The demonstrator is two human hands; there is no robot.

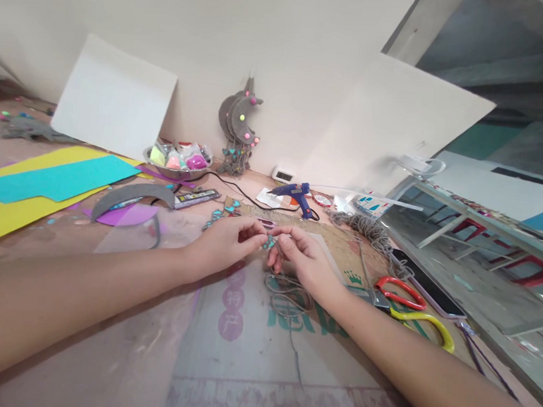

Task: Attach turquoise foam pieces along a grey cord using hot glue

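Note:
My left hand [225,245] and my right hand [305,261] meet above the printed cardboard, fingertips closed in a pinch. Between them is a small grey piece with turquoise bits [269,243], partly hidden by the fingers. Grey yarn [287,297] hangs in loose loops below my right hand, and its tail runs down over the cardboard sheet [240,364]. The right fingers seem to hold this yarn close to the piece. Just beyond my left hand lie more turquoise-and-grey pieces [213,218].
Scissors with red and yellow handles [416,306] lie beside my right forearm, near a phone [429,285]. Behind are a blue glue gun [295,196], a grey yarn bundle [366,230], a bowl of colored packets [178,165] and a grey moon ornament [240,119]. Yellow and turquoise sheets [61,181] lie left.

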